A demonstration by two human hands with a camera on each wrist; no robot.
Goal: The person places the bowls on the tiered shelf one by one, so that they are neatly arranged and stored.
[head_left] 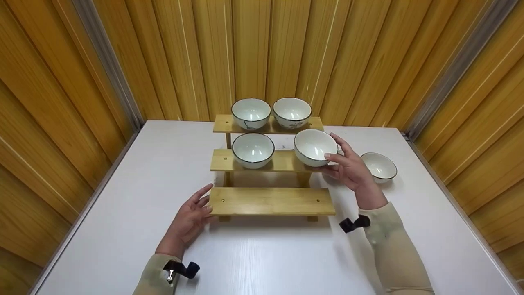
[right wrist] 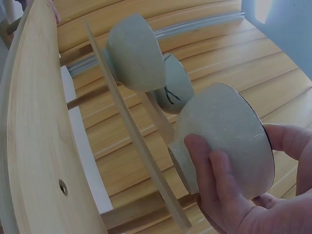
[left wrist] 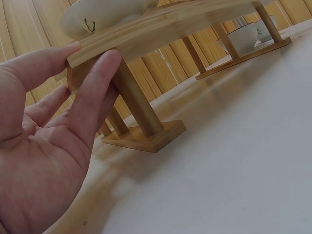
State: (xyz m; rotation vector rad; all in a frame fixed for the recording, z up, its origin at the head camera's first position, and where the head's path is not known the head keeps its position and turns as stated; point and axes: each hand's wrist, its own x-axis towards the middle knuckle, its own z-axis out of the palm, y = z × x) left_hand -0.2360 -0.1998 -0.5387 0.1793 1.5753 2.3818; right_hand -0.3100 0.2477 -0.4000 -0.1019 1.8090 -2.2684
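A three-tier wooden stand (head_left: pixel 272 200) stands on the white table. My left hand (head_left: pixel 190 221) grips the left end of its lowest shelf, thumb and fingers around the board's edge in the left wrist view. My right hand (head_left: pixel 350 170) holds a white dark-rimmed bowl (head_left: pixel 315 147) at the right end of the middle shelf. In the right wrist view that bowl (right wrist: pixel 234 131) is tilted, with a narrow gap between its foot and the shelf (right wrist: pixel 141 141). Another bowl (head_left: pixel 253 150) sits on the middle shelf's left side.
On the top shelf, two bowls (head_left: pixel 251 114) (head_left: pixel 292 112) stand side by side. One more bowl (head_left: pixel 380 167) rests on the table (head_left: pixel 172 155) right of the stand, beyond my right wrist. Wood-panelled walls (head_left: pixel 249 49) enclose the back and sides.
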